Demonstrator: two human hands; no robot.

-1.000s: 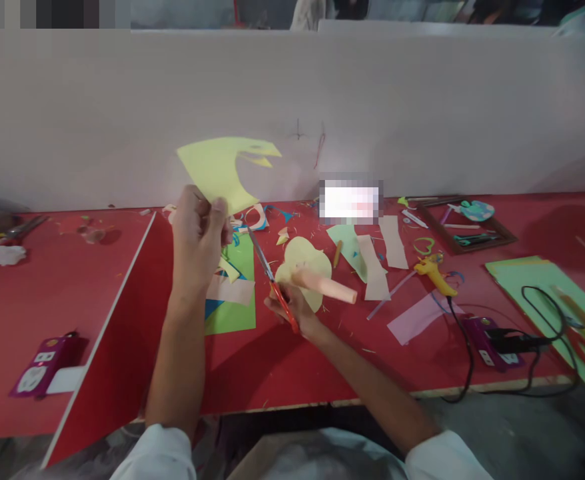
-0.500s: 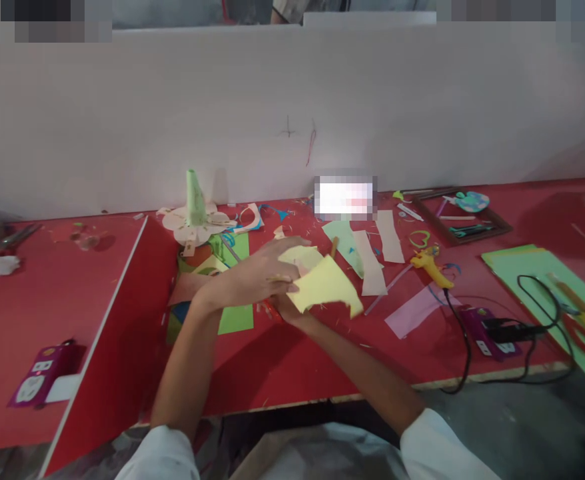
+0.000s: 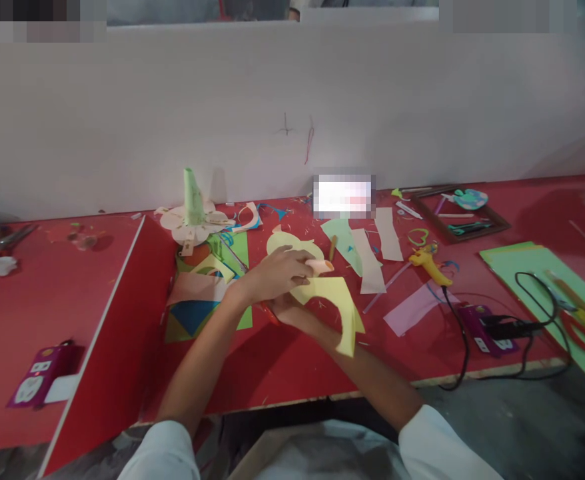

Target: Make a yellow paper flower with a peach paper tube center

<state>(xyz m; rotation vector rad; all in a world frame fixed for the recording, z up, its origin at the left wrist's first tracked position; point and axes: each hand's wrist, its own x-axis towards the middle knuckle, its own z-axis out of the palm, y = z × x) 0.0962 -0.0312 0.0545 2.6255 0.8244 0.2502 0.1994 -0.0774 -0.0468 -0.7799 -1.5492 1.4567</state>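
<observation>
Yellow paper (image 3: 346,308) swung lower, left hand (image 3: 278,272) pinching it, right hand (image 3: 291,311) by scissors (image 3: 270,313), grip unclear

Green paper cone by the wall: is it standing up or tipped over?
Upright: the cone stands narrow end up, leaning slightly, its wider end on the pale flower-shaped piece.

Curved yellow paper (image 3: 340,303), partly overhanging forearm

The left grip (image 3: 283,275), raised toward ten o'clock a second ago, is now down near the centre, beside the right grip (image 3: 288,310). The yellow sheet (image 3: 345,305) has swung from ten o'clock to four, and the green cone (image 3: 193,199) at ten o'clock is uncovered.
</observation>
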